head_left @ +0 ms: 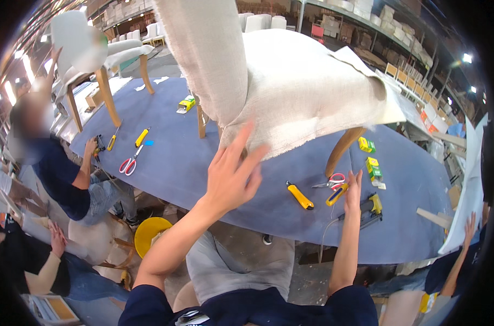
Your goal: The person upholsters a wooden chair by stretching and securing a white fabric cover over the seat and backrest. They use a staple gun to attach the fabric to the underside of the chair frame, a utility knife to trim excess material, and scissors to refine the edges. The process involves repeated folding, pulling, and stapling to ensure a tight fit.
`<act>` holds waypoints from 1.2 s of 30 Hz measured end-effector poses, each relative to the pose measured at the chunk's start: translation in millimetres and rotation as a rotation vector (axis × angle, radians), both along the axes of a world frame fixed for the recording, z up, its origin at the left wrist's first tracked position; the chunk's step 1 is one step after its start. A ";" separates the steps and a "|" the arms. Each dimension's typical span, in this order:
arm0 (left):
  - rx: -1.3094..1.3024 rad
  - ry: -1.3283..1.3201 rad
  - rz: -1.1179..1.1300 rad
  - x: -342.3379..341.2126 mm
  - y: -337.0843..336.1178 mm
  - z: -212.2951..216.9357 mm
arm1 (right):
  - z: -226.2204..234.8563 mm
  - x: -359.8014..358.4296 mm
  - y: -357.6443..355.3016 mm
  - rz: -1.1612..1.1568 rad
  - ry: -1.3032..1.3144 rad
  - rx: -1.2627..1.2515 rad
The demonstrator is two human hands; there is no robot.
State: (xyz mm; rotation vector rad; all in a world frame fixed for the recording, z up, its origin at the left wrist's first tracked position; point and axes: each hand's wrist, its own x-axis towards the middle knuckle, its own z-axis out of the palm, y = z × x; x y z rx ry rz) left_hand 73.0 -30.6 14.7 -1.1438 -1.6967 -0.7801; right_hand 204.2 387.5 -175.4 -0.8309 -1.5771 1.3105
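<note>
the left hand (231, 175), fingers spread and apparently gripping nothing, is at the near left corner of the pale chair (279, 92) on the blue table (415, 168). cloth (312, 122) covers it, but the frayed lower edge seems unfinished. farther right, whether the right hand (354, 191) grips a yellow tool (337, 194), i cannot tell.

1. Upholstered chair in plain woven fabric (312, 106): cream-beige, paler across the seat.
2. Its curved, tapered wooden leg (343, 151): honey brown.
3. Broad, smooth-topped bench (247, 204): plain slate blue.
4. Slim yellow-handled cutter (300, 196): black at one end.
5. Nearby loop-handled metal scissors (339, 178): red-and-white handles, silvery blades.
6. Small printed cardboard box (374, 169): yellow, green and white.
7. Short-sleeved cloth shirt (247, 309): navy; trousers (266, 276): pale grey.
</note>
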 end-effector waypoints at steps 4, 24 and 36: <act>0.002 -0.092 0.013 6.9 -78.0 -76.1 | 10.6 41.3 55.6 -0.215 -0.582 0.770; 0.164 -0.512 0.211 -32.3 -143.1 -35.0 | -49.3 45.1 56.7 -0.357 -1.482 0.485; 0.391 -0.966 -0.132 -37.9 8.2 32.2 | 4.3 208.9 27.4 0.061 -0.618 0.360</act>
